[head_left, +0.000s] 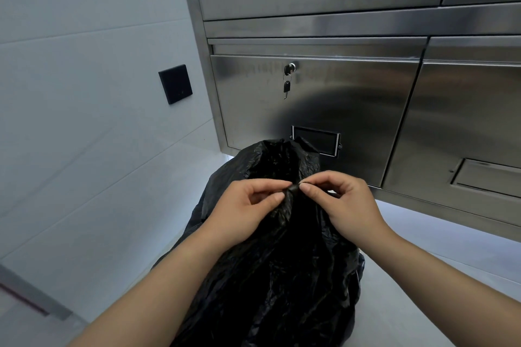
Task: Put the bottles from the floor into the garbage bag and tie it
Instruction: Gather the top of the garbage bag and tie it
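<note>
Our left hand and right hand pinch the upright garbage bag at its gathered neck, which points up toward the steel cabinet.

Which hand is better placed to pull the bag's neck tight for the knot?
Roughly equal: left hand and right hand both pinch the garbage bag at its gathered neck; neither has a clear edge.

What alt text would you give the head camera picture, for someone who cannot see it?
Two bare hands, the left hand and the right hand, pinch the gathered top of a full black garbage bag standing on a pale floor. Behind it is a stainless steel cabinet with keys hanging in its lock.
</note>
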Demonstrator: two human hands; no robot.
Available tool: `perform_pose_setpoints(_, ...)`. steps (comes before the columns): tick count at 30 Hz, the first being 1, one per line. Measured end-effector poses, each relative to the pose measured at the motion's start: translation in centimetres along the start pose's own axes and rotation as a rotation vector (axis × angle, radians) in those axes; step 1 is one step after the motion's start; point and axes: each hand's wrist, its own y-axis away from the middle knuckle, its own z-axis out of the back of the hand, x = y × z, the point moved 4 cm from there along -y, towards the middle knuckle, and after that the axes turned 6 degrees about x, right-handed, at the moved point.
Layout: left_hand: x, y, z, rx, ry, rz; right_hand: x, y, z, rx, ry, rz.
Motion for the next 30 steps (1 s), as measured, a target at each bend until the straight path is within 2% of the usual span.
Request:
perform_pose_setpoints(6,0.8,0.2,0.4,-0.041,-0.229,0.06,-1.3,0.8,-0.4,0.07,-0.023,-0.097)
perform_pose_setpoints(11,1.4,0.3,1.8,-0.137,-0.162,0.065,-2.1,1.3,-0.9,0.048,-0.105,-0.184)
perform_pose_setpoints(14,2.2,0.9,4.0,-0.228,-0.103,0.082,-2.3,1.1,0.0,-0.036,-0.136,-0.205)
perform_pose_setpoints(19,2.6,1.6,6.4,-0.305,-0.201,0.067,-2.8,1.4,1.4,-0.057,-0.153,-0.269)
perform_pose_setpoints(21,2.1,1.3,6.5,-0.321,-0.252,0.029,-1.9,1.2,1.2,-0.094,-0.042,-0.209)
perform_pose_setpoints(25,0.3,0.8,5.9,-0.382,-0.244,-0.064,2.4,0.3,1.1,-0.138,0.182,0.121)
perform_pose_setpoints(30,-2.6,0.4,3.7,-0.351,-0.05,-0.226,4.4,0.0,-0.6,-0.044,0.034,0.169)
